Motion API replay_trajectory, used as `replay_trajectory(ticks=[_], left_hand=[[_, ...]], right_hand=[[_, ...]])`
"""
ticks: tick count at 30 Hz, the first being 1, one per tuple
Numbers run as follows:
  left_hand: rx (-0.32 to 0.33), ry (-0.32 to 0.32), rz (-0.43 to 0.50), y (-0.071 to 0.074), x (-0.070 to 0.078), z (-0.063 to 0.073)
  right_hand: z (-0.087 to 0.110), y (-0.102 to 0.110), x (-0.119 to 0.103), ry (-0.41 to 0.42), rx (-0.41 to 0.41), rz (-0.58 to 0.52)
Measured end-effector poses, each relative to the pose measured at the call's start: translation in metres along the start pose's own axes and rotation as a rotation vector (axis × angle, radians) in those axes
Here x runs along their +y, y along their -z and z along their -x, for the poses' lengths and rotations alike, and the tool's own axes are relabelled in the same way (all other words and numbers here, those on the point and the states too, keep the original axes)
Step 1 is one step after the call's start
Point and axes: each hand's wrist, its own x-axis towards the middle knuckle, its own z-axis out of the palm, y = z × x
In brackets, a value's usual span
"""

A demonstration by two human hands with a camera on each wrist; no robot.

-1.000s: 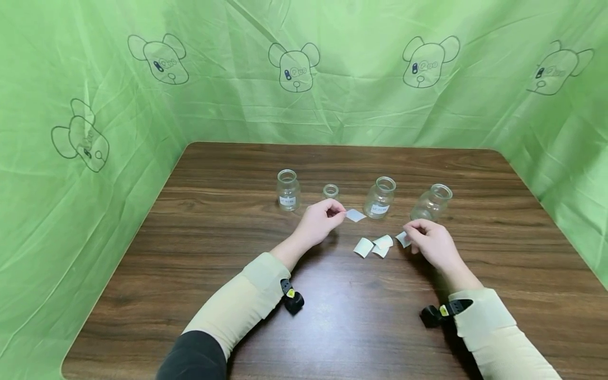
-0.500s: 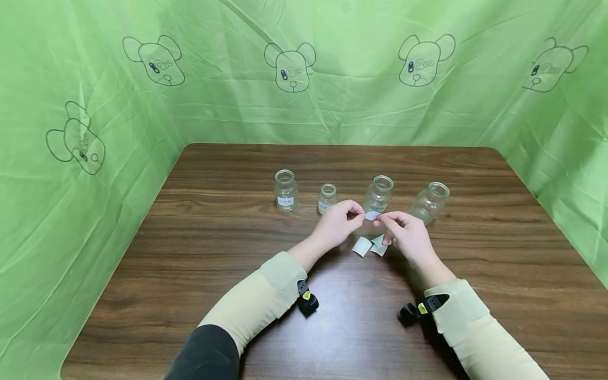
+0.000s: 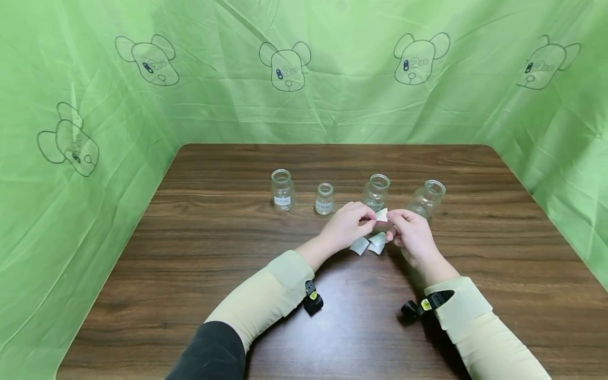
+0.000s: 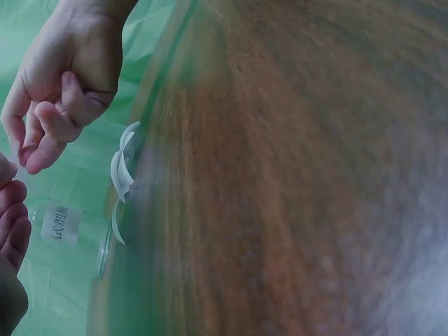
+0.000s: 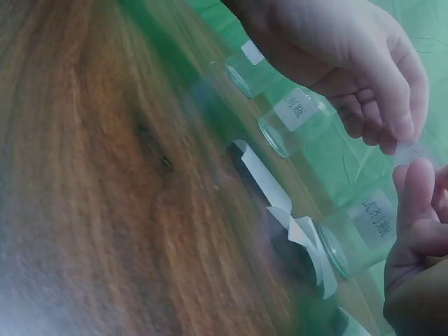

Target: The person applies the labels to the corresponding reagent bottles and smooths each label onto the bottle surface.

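Note:
In the head view a small white label (image 3: 382,215) is held up between both hands, in front of the third glass jar from the left. My left hand (image 3: 348,224) pinches its left edge between thumb and fingertips. At the opposite edge, my right hand (image 3: 414,237) pinches it with thumb and forefinger. The right wrist view shows the label (image 5: 414,150) as a pale sheet between the fingertips. Curled white paper pieces (image 3: 377,243) lie on the table just below the hands. Behind the hands stands the third jar (image 3: 379,190), its label partly visible.
A labelled jar (image 3: 282,189) stands at the left, with a smaller labelled jar (image 3: 324,199) beside it. The rightmost jar (image 3: 429,195) shows no label and is partly covered by the right hand. Green cloth (image 3: 332,105) surrounds the brown wooden table (image 3: 199,221).
My left hand has carried the label to the right. My right hand has left the table paper, moved left and up, and taken the label's other edge. The label now tilts more upright.

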Motion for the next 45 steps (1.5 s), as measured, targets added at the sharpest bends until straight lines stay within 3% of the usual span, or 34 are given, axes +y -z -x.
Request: replay_trajectory(ticks=[4,9,17,27,34,39,45], left_hand=[[0.006,0.053,0.059,-0.001,-0.002,-0.001],[0.012,0.189,0.205,-0.003,-0.004,-0.005],[-0.042,0.319,0.391,-0.015,0.003,-0.013],[0.031,0.44,0.539,-0.032,0.016,-0.022],[0.134,0.529,0.738,-0.04,0.017,-0.029],[0.129,0.526,0.697,-0.044,0.02,-0.034],[0.078,0.467,0.602,-0.047,0.025,-0.04]], right_hand=[[-0.001,0.003,-0.003,-0.022,0.008,0.045],[-0.003,0.008,-0.007,0.004,-0.015,0.121],[-0.002,0.014,-0.007,0.009,0.011,0.075],[0.0,0.019,-0.004,0.041,0.127,-0.078],[-0.002,0.017,0.001,0.031,0.147,-0.119],[-0.001,0.024,0.005,0.049,0.17,-0.095],[0.003,0.043,0.005,0.066,0.174,0.04]])
